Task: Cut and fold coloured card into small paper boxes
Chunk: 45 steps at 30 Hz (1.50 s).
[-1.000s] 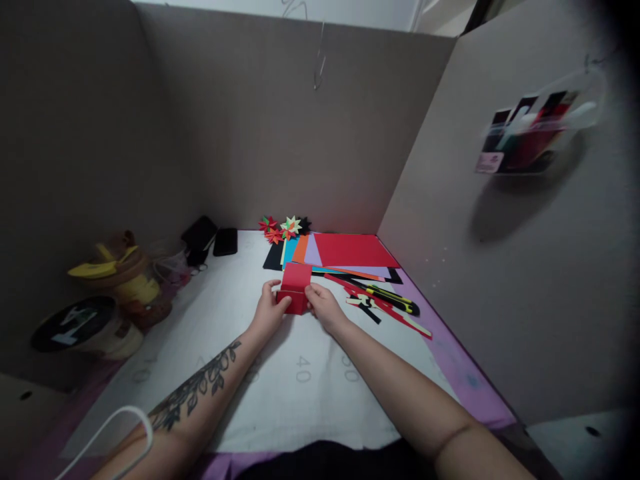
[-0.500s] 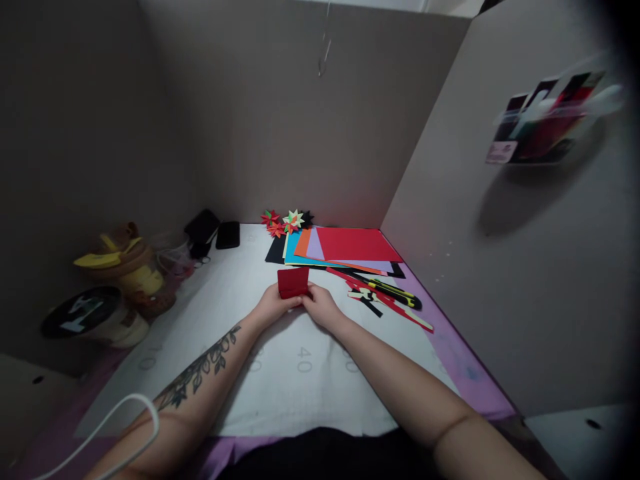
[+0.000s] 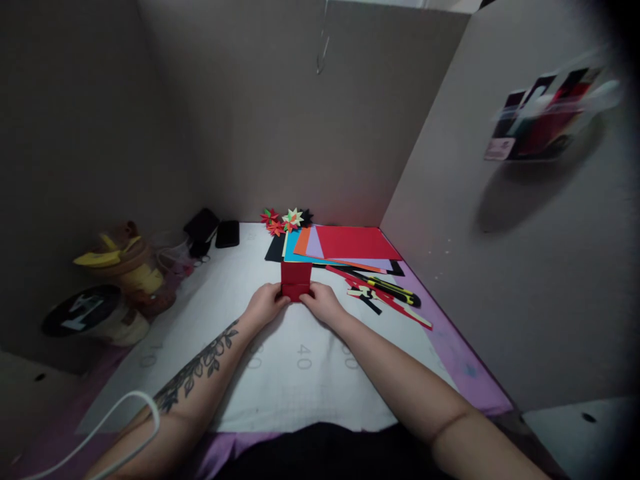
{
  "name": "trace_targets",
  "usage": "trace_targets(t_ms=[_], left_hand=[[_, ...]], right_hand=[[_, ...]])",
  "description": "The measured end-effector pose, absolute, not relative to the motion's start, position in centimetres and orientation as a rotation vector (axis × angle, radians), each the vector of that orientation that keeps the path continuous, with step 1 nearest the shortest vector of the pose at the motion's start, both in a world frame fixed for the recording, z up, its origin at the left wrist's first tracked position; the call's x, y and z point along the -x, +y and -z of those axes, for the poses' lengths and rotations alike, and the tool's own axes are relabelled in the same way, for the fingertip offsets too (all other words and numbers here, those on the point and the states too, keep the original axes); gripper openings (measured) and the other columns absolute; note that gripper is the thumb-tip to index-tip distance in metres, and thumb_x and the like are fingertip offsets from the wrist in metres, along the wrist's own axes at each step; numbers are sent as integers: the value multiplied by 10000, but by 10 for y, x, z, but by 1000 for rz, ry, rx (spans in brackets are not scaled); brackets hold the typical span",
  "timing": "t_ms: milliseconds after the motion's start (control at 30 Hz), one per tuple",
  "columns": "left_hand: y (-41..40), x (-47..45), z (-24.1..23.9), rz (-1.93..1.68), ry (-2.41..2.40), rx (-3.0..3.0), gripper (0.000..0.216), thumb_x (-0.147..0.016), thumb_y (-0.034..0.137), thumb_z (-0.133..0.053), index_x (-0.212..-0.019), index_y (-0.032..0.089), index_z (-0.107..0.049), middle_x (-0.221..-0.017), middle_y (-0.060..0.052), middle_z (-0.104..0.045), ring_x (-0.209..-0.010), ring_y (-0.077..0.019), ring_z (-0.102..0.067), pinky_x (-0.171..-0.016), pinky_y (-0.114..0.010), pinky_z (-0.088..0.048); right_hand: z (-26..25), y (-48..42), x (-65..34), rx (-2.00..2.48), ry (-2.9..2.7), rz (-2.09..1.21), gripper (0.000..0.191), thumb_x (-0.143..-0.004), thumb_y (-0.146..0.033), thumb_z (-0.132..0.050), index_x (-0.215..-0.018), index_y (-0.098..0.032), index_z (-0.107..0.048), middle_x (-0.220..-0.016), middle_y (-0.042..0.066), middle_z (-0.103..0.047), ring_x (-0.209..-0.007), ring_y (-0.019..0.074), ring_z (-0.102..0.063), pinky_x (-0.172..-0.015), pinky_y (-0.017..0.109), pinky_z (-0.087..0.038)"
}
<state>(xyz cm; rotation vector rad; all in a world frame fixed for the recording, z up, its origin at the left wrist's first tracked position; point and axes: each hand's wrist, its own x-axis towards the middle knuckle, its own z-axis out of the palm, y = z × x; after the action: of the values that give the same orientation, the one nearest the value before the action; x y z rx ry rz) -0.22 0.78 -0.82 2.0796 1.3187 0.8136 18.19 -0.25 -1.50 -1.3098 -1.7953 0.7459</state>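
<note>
A folded red paper piece [image 3: 296, 279] stands on the white mat [image 3: 280, 373] in the middle of the desk. My left hand [image 3: 264, 305] pinches its lower left edge. My right hand [image 3: 323, 303] pinches its lower right edge. Both hands rest on the mat with fingers closed on the paper. Just behind it lies a fanned stack of coloured sheets [image 3: 345, 248] with a red sheet on top.
Small folded paper stars [image 3: 285, 221] sit at the back. A yellow-black utility knife [image 3: 393, 291] and paper strips [image 3: 390, 308] lie to the right. Two black items [image 3: 213, 232], a plush toy [image 3: 123, 263] and a round lid [image 3: 75, 312] sit left. Cardboard walls enclose the desk.
The red paper was flattened half a second ago and now stands taller between my fingers. Both hands have stayed at nearly the same spot.
</note>
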Motion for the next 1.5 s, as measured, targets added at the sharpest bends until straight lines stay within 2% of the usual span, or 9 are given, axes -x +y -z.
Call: trace_targets(t_ms=[300,433,600,833,933,1033,1200,1367,1500], left_hand=[[3,-5,9,-891,1280,-2028,274,-804,248,-522,-1030,150,-643,-1029,-100,-691,-906,-241,-613,-798,-325,-447],[-4,-8,0,-960,1152,-1590,267,-751,318,-583,-907,110,-644,-813,-57,-696,-681,-174,-600,-612,-252,-432],[-7,-7,-7,-995,1147,-1364,243,-682,318,-637,-794,103,-630,-599,8,-607,-509,-109,-493,-494,-212,-330],[-7,-7,-9,-1019,1067,-1410,299,-677,297,-644,-896,94,-656,-806,-60,-703,-672,-167,-602,-602,-242,-424],[-7,-8,-7,-1027,1006,-1428,342,-687,306,-654,-954,93,-657,-894,-86,-715,-747,-194,-629,-662,-267,-459],[-9,-9,-4,-995,996,-1483,329,-703,311,-654,-956,100,-663,-904,-82,-714,-766,-197,-632,-671,-268,-465],[-12,-12,-3,-895,996,-1455,307,-694,335,-672,-892,100,-661,-821,-68,-708,-695,-180,-620,-625,-257,-451],[-14,-14,-11,-971,1004,-1272,350,-653,437,-700,-793,124,-628,-713,-43,-683,-633,-162,-600,-599,-251,-444],[-12,-13,-13,-1029,1035,-1208,330,-623,440,-709,-655,142,-569,-563,10,-600,-508,-106,-507,-522,-216,-379]], right_hand=[[11,-3,-182,1341,-1715,-888,153,-728,-223,-584,-823,-165,-688,-795,32,-701,-713,192,-608,-661,283,-448],[13,-7,-180,1192,-1568,-1034,162,-721,-245,-590,-868,-181,-617,-726,-16,-640,-641,147,-560,-611,259,-439],[8,-15,-183,1081,-1463,-825,190,-736,-227,-585,-914,-225,-519,-795,-31,-580,-666,129,-531,-628,254,-431],[6,-14,-187,1025,-1456,-856,271,-738,-238,-605,-1003,-236,-547,-1026,33,-586,-820,157,-568,-681,273,-454],[7,-11,-185,982,-1294,-1001,383,-686,-273,-676,-1023,-243,-496,-974,22,-598,-768,148,-568,-675,274,-466],[5,-11,-185,928,-1233,-1192,306,-689,-343,-685,-921,-220,-527,-799,-3,-616,-690,149,-566,-647,276,-459],[2,-12,-188,1008,-1246,-1159,236,-708,-359,-669,-651,-196,-508,-592,-41,-531,-540,111,-460,-530,238,-368],[6,-11,-190,1050,-1278,-1151,221,-716,-352,-651,-663,-199,-501,-580,-46,-513,-538,115,-454,-527,242,-370],[6,-13,-186,1006,-1281,-1069,200,-731,-313,-631,-856,-226,-502,-677,-54,-514,-599,122,-493,-586,246,-417]])
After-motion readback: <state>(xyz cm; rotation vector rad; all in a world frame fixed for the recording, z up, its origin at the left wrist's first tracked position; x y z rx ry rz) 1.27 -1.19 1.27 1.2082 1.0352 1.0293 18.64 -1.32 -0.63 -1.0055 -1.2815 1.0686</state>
